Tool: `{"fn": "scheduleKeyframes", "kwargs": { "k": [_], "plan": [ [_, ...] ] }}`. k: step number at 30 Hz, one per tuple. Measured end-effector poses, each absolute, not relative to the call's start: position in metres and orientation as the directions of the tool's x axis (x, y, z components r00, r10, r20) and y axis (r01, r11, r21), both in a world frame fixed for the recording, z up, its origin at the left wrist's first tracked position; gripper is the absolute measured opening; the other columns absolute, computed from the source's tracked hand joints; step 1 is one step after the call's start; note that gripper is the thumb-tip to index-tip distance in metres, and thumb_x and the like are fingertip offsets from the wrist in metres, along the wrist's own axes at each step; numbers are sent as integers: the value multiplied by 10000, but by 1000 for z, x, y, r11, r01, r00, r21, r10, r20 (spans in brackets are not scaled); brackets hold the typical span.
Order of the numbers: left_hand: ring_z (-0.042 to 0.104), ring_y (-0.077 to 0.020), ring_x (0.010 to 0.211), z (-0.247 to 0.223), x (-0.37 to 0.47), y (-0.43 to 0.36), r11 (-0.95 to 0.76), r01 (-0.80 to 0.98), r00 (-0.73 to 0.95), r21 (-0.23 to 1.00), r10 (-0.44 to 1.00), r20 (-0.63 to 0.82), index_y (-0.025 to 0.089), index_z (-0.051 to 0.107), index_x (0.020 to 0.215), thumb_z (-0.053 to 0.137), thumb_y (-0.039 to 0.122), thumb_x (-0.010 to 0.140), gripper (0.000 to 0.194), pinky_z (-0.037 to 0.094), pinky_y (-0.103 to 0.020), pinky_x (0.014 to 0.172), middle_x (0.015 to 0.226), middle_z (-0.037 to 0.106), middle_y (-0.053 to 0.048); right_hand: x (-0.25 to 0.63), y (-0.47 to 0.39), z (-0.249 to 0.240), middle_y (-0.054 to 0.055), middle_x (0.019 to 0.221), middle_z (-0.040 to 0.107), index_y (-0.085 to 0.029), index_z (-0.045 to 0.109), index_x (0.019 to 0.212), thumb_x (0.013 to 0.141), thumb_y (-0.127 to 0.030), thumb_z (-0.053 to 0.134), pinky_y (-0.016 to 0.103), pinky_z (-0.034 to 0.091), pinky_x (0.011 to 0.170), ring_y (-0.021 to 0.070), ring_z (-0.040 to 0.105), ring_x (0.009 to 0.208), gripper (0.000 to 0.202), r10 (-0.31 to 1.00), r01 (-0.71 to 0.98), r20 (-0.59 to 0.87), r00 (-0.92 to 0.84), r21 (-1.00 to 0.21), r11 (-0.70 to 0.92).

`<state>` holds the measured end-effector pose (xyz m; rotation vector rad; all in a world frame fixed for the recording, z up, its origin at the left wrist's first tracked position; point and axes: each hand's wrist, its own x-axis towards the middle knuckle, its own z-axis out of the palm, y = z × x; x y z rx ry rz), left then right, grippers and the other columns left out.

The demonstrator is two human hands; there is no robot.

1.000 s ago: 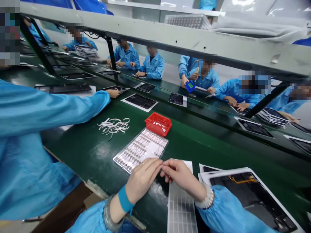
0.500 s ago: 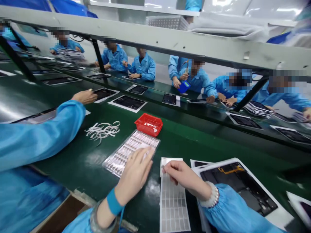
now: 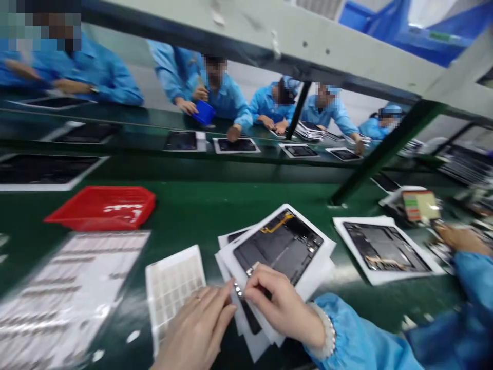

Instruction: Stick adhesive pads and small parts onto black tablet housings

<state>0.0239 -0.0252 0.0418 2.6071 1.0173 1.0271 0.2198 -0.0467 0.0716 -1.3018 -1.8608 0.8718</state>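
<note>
Across the green tabletop [image 3: 246, 192], a stack of white sheets [image 3: 316, 275] is lying fanned in front of the person, and a dark panel [image 3: 278, 248] is resting on top of it, just right of a pale gridded sheet [image 3: 175, 280]. To my eye the panel is looking thin, stiff and fairly light, with its bare inner parts being the fragile side; its outer edges, or the paper margin beneath, are offering the safest hold, since the smooth sheets are likely to be slipping easily against one another. The gridded sheet is seeming softer, and its corners are inviting the grip. Of the two hands, the left hand [image 3: 198, 326] is lying open with fingers held straight, covering the gridded sheet's lower right part, its wrist being cut off by the bottom edge of my view. The right hand [image 3: 283, 306] is hovering or resting over the panel's near left edge, fingers curled, and I am unable to tell whether they are gripping anything. The orange ribbon [image 3: 276, 225] is looking delicate and not for tugging. Between the fingertips, some shiny dots [image 3: 238, 289] are showing, perhaps belonging to whatever is lying beneath the panel, but blur is hiding that.
</note>
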Motion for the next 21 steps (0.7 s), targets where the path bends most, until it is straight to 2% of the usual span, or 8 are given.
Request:
{"fn": "scheduleKeyframes", "kwargs": {
  "k": [3, 7, 10, 13, 18, 21],
  "plan": [
    [676, -188, 863, 32, 38, -20, -845, 503, 649, 181, 507, 567, 223, 539, 1246, 343, 371, 969, 370, 543, -276, 708, 1025, 706, -28, 271, -51, 70, 13, 752, 558, -188, 563, 757, 933, -245, 470, 269, 411, 721, 144, 518, 766, 207, 972, 587, 195, -133, -775, 235],
    [655, -197, 989, 15, 50, -16, -937, 350, 820, 5, 309, 481, 309, 570, 1232, 377, 301, 943, 347, 555, -288, 751, 1180, 658, 31, 348, -42, 69, 39, 793, 579, -184, 577, 726, 902, -195, 509, 350, 374, 835, 192, 486, 860, 189, 977, 834, 210, 49, -546, 75],
    [649, -200, 1008, 1, 51, -16, -952, 304, 857, -42, 254, 449, 308, 554, 1261, 388, 223, 906, 401, 558, -292, 759, 1207, 645, 27, 380, -32, 63, 51, 825, 599, -176, 611, 726, 867, -142, 541, 352, 376, 844, 204, 469, 895, 161, 996, 898, 73, 56, -439, -18],
    [643, -192, 1025, -6, 47, -14, -955, 286, 873, -74, 228, 432, 290, 523, 1300, 408, 238, 893, 427, 558, -267, 758, 1228, 632, 22, 388, -23, 57, 49, 828, 613, -171, 630, 707, 856, -128, 549, 339, 375, 831, 196, 460, 882, 175, 999, 927, -40, -28, -375, 11],
    [642, -189, 1026, -5, 47, -12, -961, 270, 879, -62, 219, 424, 266, 549, 1271, 425, 240, 880, 411, 551, -256, 759, 1225, 633, 28, 387, -12, 60, 52, 884, 627, -178, 666, 752, 854, -162, 586, 335, 354, 819, 206, 459, 924, 131, 984, 967, -136, -117, -240, 82],
    [649, -178, 1009, -3, 49, -11, -961, 262, 879, -91, 199, 433, 265, 585, 1223, 401, 197, 866, 407, 548, -246, 752, 1201, 647, 38, 383, -11, 65, 61, 901, 630, -171, 664, 756, 852, -214, 619, 327, 357, 767, 222, 482, 941, 115, 978, 987, -149, -145, -90, 132]
  ]
}}
